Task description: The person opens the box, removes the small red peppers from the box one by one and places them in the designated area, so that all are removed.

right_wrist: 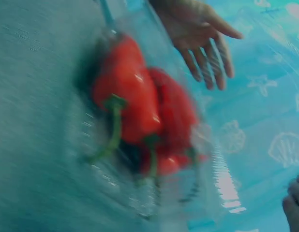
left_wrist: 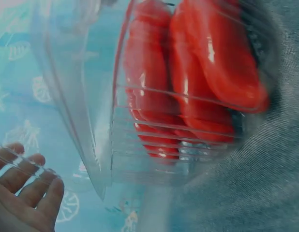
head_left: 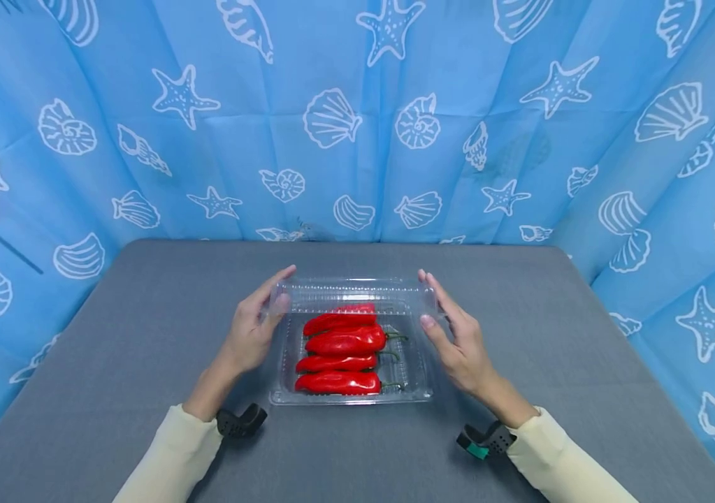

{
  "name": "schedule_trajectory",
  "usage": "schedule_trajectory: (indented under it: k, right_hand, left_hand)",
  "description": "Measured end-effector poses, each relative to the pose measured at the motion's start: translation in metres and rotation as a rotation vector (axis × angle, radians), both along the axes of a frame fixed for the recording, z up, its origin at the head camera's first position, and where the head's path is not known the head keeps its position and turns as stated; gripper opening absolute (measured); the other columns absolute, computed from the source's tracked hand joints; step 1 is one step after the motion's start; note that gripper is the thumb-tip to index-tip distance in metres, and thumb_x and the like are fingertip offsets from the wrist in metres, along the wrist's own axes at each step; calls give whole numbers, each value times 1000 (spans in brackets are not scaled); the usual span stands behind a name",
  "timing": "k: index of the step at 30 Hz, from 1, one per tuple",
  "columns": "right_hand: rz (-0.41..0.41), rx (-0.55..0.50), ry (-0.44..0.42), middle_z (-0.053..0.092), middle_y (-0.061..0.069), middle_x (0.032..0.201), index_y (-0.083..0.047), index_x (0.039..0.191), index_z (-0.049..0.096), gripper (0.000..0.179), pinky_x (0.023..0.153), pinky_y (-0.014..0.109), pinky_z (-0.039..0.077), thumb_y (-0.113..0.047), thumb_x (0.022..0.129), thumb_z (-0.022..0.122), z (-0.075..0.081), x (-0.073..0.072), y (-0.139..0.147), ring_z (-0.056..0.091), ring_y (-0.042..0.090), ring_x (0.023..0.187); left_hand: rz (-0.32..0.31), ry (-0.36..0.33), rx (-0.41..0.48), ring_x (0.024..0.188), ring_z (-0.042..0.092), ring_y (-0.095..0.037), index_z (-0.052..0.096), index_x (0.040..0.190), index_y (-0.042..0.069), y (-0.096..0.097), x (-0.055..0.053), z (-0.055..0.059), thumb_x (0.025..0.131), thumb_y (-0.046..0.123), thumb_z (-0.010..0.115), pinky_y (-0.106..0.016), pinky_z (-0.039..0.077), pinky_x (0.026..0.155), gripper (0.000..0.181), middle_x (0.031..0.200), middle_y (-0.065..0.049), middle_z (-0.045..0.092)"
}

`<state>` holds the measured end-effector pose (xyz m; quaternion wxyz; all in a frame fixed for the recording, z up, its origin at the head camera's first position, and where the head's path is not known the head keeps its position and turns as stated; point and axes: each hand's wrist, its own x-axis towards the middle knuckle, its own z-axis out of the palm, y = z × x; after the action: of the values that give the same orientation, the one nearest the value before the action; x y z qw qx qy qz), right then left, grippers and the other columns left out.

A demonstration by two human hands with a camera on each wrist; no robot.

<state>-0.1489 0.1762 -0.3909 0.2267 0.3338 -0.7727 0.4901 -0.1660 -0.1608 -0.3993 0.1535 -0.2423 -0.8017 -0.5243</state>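
Observation:
A clear plastic clamshell box point(head_left: 352, 399) lies on the grey table with several red peppers point(head_left: 346, 340) side by side in it, green stems toward the right. Its hinged lid point(head_left: 357, 296) stands raised at the far side. My left hand point(head_left: 253, 328) is at the lid's left end, fingers straight and thumb spread apart. Through the clear plastic in the right wrist view, that hand point(right_wrist: 200, 38) shows spread fingers. At the lid's right end is my right hand point(head_left: 460, 342), with fingers extended and thumb apart; only its fingertips point(right_wrist: 297, 200) enter the right wrist view.
The grey cloth-covered table point(head_left: 357, 454) spreads out around the box. Behind it and along both sides hangs a blue curtain point(head_left: 357, 168) with white shells and starfish. A dark band point(head_left: 241, 421) is on the left wrist, another band point(head_left: 486, 440) on the right.

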Motion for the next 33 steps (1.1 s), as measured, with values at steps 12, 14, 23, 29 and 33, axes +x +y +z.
schedule_trajectory:
  k: [12,14,23,29,33]
  right_hand:
    - [-32,152,-247,27,14,165,-7,163,16,100,121,53,26,-7,85,79,2,-33,-1,30,33,149]
    - [-14,172,-242,25,12,166,-5,162,15,102,121,51,27,-1,83,79,-4,-38,-1,29,32,150]
    - [-6,199,-233,26,20,164,4,160,9,103,118,51,31,14,79,72,-29,-46,-1,34,40,145]
    - [-4,148,-265,27,22,163,4,160,9,100,119,46,30,17,80,68,-32,-47,-5,33,40,146]
    - [-3,120,-311,28,22,163,4,160,11,98,119,46,31,18,82,67,-34,-47,-7,34,41,146]
  left_hand:
    - [16,-107,6,146,37,-35,31,155,0,2,-21,-13,95,-3,66,-50,34,117,70,157,-18,40]
    - [10,-99,-1,146,35,-36,29,155,-3,2,-22,-16,94,-8,64,-48,34,117,71,158,-20,39]
    - [25,-116,-60,144,38,-38,24,156,-6,0,-22,-23,95,-10,58,-51,37,115,69,157,-24,38]
    - [30,-153,-72,142,40,-41,20,157,-7,-1,-21,-22,97,-7,58,-51,38,114,71,158,-24,35]
    - [19,-206,-51,143,38,-42,15,158,-7,-2,-21,-24,99,-5,56,-49,38,115,72,160,-24,31]
